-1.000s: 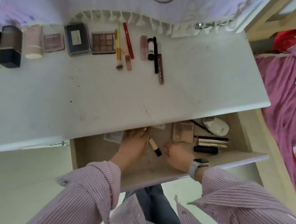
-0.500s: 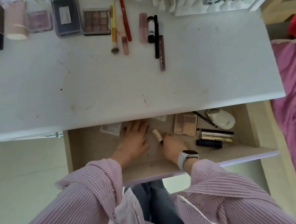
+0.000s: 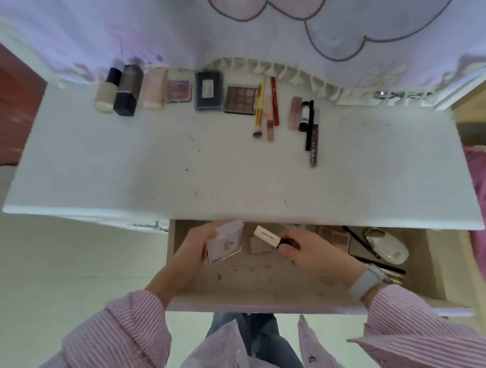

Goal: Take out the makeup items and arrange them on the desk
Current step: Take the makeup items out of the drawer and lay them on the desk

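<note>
Since a second ago both hands have lifted clear of the drawer floor with something in them: the left hand is now closed round a pale compact, and the right hand pinches the dark end of a cream tube. Just right of the right hand, a palette, white case and pencils remain inside. Beyond both hands the desk edge overhangs, so I'd guess a straight lift could knock either item loose; the row lies far back.
</note>
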`<action>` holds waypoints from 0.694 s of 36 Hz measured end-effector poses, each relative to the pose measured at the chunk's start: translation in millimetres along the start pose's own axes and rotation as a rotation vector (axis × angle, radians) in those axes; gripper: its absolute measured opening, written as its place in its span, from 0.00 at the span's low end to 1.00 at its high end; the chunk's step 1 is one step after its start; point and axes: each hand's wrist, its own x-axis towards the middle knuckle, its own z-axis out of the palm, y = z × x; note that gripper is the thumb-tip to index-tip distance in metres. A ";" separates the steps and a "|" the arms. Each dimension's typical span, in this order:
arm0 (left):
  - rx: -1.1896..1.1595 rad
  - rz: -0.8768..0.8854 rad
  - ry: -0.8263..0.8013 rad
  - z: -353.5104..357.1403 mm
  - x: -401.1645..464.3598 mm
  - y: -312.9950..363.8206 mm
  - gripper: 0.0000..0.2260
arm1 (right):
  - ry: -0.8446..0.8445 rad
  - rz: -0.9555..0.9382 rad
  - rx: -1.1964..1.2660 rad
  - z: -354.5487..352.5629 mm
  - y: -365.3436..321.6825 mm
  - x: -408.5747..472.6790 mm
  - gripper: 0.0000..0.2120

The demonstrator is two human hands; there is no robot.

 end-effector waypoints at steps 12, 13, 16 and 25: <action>-0.967 0.111 0.362 -119.2 19.7 57.9 0.11 | 0.328 -0.038 0.196 1.3 -129.2 86.3 0.11; -0.952 0.117 0.412 -130.0 26.3 60.1 0.08 | 0.328 -0.036 0.191 3.6 -139.5 96.4 0.11; -0.744 0.118 0.613 -164.2 50.1 62.8 0.10 | 0.339 -0.024 0.186 11.2 -169.8 126.8 0.12; -0.097 0.269 0.822 -220.2 97.1 85.6 0.14 | 0.458 0.079 0.313 28.6 -247.4 203.0 0.11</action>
